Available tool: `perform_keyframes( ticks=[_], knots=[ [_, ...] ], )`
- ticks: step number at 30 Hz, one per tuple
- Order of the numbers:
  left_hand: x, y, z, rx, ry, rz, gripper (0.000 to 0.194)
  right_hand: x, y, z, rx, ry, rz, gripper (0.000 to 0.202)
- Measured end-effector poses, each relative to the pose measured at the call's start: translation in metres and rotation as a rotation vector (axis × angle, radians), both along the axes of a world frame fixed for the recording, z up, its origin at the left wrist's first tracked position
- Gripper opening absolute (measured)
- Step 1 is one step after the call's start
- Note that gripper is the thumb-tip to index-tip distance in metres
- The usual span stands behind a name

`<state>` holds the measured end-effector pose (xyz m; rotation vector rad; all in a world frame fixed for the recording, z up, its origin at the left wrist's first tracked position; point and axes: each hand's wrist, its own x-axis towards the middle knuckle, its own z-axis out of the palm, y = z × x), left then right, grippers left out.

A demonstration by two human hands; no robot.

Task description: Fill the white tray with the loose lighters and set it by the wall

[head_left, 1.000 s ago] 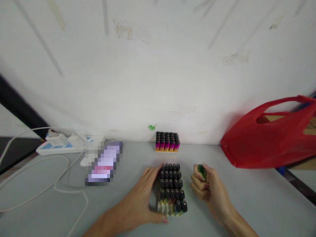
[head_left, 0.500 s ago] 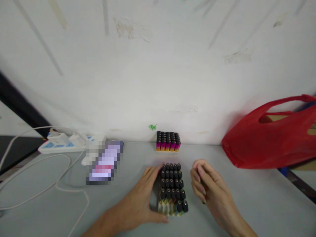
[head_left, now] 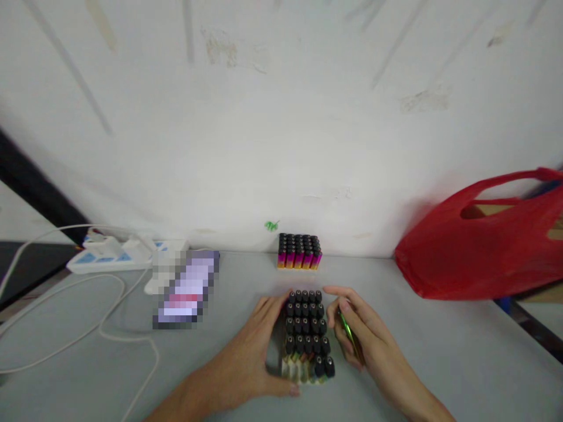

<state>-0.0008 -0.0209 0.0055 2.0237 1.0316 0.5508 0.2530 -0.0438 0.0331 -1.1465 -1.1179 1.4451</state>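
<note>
A white tray (head_left: 291, 370) stands before me, filled with black-topped lighters (head_left: 305, 322) in rows. Its front row has lighters only at the right end, with bare slots to their left. My left hand (head_left: 257, 351) grips the tray from the left, fingers along the far left side and thumb across the front edge. Just right of the tray, my right hand (head_left: 360, 328) is closed around a shiny green lighter (head_left: 347, 329), its index finger stretched toward the back row. The fingers hide part of that lighter.
Behind, against the wall, stands a second tray of pink-and-orange lighters (head_left: 299, 255). A phone (head_left: 189, 287), a power strip (head_left: 127, 255) and white cables (head_left: 123, 337) lie on the left. A red bag (head_left: 475, 246) sits at the right.
My right hand has moved left toward the tray and turned, so the green lighter in it now shows. Its index finger has straightened. My left hand and the tray have stayed put.
</note>
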Motion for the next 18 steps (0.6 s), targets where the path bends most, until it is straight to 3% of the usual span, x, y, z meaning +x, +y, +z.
perform_keyframes(
  ticks=[6, 13, 18],
  knots=[
    [-0.001, 0.000, 0.000, -0.007, 0.003, 0.000, 0.140, 0.009, 0.004, -0.001, 0.031, -0.143, -0.005, 0.052],
    [-0.001, 0.000, -0.002, -0.006, 0.004, 0.006, 0.143, 0.017, 0.007, -0.011, 0.251, -0.460, -0.246, 0.051],
    [-0.002, 0.001, -0.004, -0.001, 0.013, -0.002, 0.144, 0.024, 0.010, -0.009, 0.244, -0.351, -0.267, 0.053]
  ],
)
